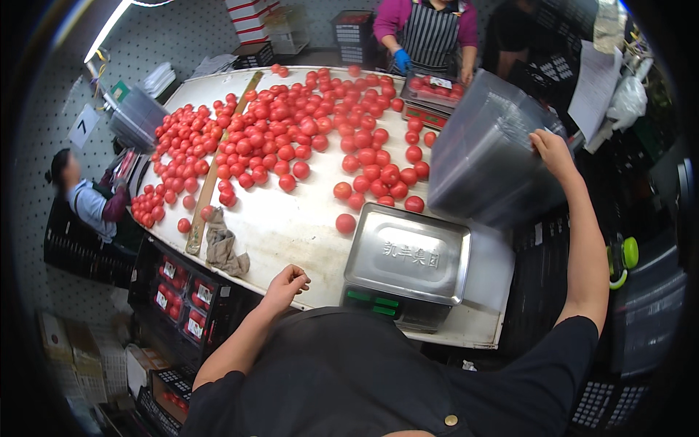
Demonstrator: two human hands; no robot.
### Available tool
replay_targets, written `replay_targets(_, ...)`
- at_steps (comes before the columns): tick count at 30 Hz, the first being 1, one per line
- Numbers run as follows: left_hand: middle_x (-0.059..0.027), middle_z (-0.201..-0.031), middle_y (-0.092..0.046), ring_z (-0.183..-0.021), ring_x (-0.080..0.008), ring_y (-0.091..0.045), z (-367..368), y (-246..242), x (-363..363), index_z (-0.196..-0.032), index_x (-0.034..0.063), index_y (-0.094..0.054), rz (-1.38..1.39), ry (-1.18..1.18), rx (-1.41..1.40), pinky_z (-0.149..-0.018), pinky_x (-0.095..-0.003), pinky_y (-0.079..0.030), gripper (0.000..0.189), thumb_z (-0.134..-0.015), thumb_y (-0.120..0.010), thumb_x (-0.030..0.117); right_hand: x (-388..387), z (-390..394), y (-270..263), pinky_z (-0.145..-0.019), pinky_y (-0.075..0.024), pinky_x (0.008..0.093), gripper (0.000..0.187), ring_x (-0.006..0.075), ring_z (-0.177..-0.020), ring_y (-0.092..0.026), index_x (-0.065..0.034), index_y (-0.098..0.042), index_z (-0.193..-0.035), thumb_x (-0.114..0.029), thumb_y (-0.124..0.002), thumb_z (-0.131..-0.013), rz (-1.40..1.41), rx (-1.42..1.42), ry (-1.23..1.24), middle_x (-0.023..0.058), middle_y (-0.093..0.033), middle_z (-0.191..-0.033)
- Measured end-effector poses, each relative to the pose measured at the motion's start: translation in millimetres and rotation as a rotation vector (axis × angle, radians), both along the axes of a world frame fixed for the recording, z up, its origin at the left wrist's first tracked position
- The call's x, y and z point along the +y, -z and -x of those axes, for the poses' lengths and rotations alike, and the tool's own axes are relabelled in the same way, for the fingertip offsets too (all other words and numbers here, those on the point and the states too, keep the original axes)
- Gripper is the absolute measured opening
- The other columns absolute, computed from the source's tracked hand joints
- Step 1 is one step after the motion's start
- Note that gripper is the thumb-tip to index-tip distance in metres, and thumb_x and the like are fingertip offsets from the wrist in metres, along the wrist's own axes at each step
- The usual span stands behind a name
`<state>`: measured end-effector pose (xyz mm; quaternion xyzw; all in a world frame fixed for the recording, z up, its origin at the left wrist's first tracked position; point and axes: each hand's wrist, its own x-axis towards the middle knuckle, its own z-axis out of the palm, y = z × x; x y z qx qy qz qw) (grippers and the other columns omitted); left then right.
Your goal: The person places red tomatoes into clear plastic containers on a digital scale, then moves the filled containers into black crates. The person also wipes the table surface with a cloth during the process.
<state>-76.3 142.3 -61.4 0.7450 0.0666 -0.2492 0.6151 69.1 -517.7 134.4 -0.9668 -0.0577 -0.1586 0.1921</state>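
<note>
My left hand (286, 285) hovers by the table's near edge, its fingers loosely curled and nothing visible in them. To its left, a crumpled grey-brown cloth (225, 244) lies on the white tabletop (289, 232). At the right, my right hand (550, 152) pinches the edge of a clear plastic container in a tall nested stack (486, 147). Directly before me stands a digital scale with a bare steel pan (409, 254); raised characters mark the pan. Loose red tomatoes (273, 128) cover much of the table beyond, and a single tomato (345, 223) sits just left of the scale pan.
A wooden strip (210, 183) divides the tabletop. Across the table, a person in a striped apron (431, 33) handles a tomato-filled container (436, 87) on another scale. Another person (95, 199) works at the left. A black crate (180, 300) below the edge holds packed tomatoes.
</note>
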Motion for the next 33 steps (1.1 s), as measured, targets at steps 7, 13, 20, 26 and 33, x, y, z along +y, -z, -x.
replay_targets(7,-0.0042,-0.099,-0.066,-0.089,-0.0131,-0.064,-5,2,-10,-0.104,0.005,-0.058,-0.015,0.072,-0.022,-0.08,-0.0286,-0.048,0.019,-0.099,-0.059,0.023,34,-3,-39,-0.056,-0.0481,0.0438,0.03,0.0354,-0.063,-0.062,-0.0074,-0.061,-0.092,-0.032,-0.05,-0.106,0.267,-0.789,0.596,0.0163,-0.062,-0.071)
replay_targets(13,-0.0053,-0.103,-0.066,-0.092,-0.0136,-0.063,-31,-15,-54,-0.105,0.0055,-0.058,0.109,0.137,-0.055,-0.083,-0.0292,-0.049,0.02,-0.103,-0.054,0.024,175,118,-23,-0.066,-0.0485,0.0389,0.006,0.028,-0.074,-0.063,-0.003,-0.064,-0.089,-0.009,-0.065,-0.092,0.338,-0.688,-0.175,0.0113,-0.063,-0.081)
replay_targets(20,-0.0091,-0.1,-0.064,-0.092,-0.0185,-0.063,-55,-2,-111,-0.121,0.0043,-0.052,-0.054,0.236,-0.163,-0.078,-0.0305,-0.051,0.042,-0.095,-0.064,0.035,308,183,180,-0.071,-0.0427,0.0389,0.025,0.026,-0.075,-0.053,-0.0098,-0.067,-0.101,-0.025,-0.075,-0.083,0.012,-0.192,-0.545,0.0056,-0.049,-0.077)
replay_targets(26,-0.0202,-0.085,-0.061,-0.076,-0.0332,-0.062,-60,63,-126,-0.116,0.0003,-0.049,-0.368,0.237,-0.334,-0.07,-0.0423,-0.05,0.04,-0.082,-0.066,0.013,265,198,212,-0.084,-0.0477,0.0425,0.022,0.0328,-0.091,-0.062,-0.009,-0.068,-0.104,-0.019,-0.072,-0.084,-0.199,-0.329,-0.153,0.0116,-0.064,-0.096)
replay_targets(33,-0.0134,-0.071,-0.055,-0.065,-0.0288,-0.056,-65,72,-129,-0.107,0.0,-0.046,-0.3,0.257,-0.427,-0.062,-0.0419,-0.046,0.029,-0.082,-0.06,0.004,82,232,287,-0.08,-0.0523,0.0442,0.028,0.0369,-0.097,-0.065,-0.003,-0.065,-0.114,-0.018,-0.066,-0.091,-0.271,0.211,0.845,0.0158,-0.068,-0.104)
